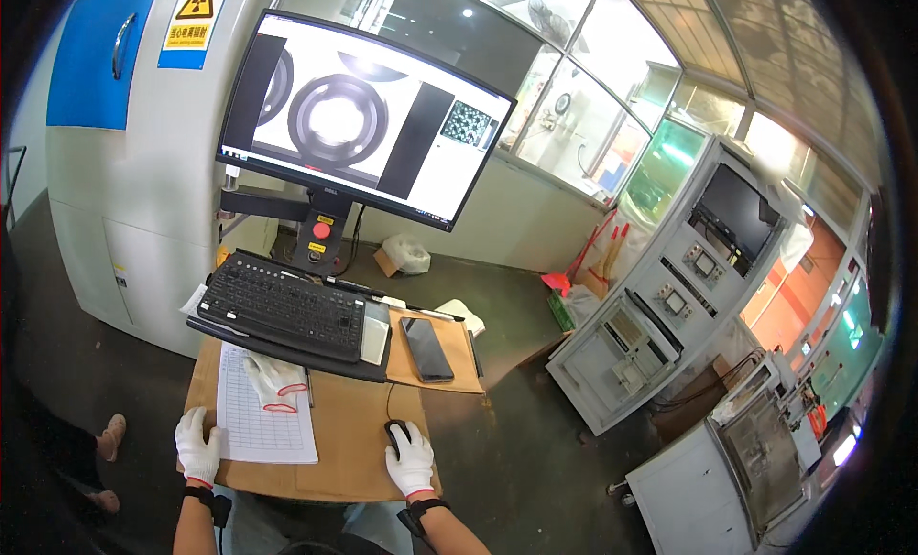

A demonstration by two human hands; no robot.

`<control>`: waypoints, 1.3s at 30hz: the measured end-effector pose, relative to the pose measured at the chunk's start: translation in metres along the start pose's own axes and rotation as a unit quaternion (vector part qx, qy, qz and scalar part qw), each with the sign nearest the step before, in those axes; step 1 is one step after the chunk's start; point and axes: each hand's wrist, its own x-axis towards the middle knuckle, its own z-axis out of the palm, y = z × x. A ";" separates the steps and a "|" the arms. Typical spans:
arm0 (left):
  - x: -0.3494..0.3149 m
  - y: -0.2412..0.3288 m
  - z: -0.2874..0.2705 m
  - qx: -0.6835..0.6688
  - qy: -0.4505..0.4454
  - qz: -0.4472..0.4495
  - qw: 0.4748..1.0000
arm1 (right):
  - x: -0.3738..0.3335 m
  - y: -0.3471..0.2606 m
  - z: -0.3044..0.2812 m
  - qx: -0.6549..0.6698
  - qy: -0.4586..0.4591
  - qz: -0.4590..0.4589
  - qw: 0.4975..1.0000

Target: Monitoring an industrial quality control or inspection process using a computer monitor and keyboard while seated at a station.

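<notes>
My right hand (412,462), in a white knit glove, rests over a black computer mouse (392,428) on the brown desk (359,471). The mouse's cable runs up towards the keyboard shelf. My left hand (198,449), gloved the same way, lies on the desk's left edge with its fingers apart, beside a printed form sheet (263,440). A spare pair of white gloves (273,379) with red cuffs lies on the sheet's upper part. Beyond them a black keyboard (282,304) sits on the raised shelf, and a dark smartphone (426,349) lies at its right.
A monitor (359,115) on an arm shows grey ring shapes. Below it is a red push button (321,231). A pale cabinet (143,201) stands at left, a grey instrument console (660,297) at right. A person's feet (111,438) show at lower left.
</notes>
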 end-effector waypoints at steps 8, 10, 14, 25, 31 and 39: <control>0.000 -0.001 0.001 0.004 -0.002 0.002 1.000 | 0.002 0.000 -0.001 0.005 -0.019 0.004 1.000; -0.001 -0.005 0.003 0.012 0.001 0.002 1.000 | 0.000 -0.001 0.000 0.002 -0.014 -0.003 1.000; 0.004 0.002 -0.002 0.012 -0.009 -0.005 1.000 | -0.003 0.000 0.001 -0.021 0.017 -0.018 0.999; -0.003 -0.004 0.003 0.007 -0.003 -0.001 1.000 | -0.002 -0.002 -0.003 -0.022 -0.003 -0.002 1.000; -0.002 -0.004 0.003 0.007 -0.007 0.000 1.000 | -0.002 0.000 -0.004 -0.032 0.002 -0.008 0.999; 0.000 -0.001 0.000 0.003 -0.005 0.004 1.000 | -0.002 0.001 -0.001 -0.020 -0.014 0.007 1.000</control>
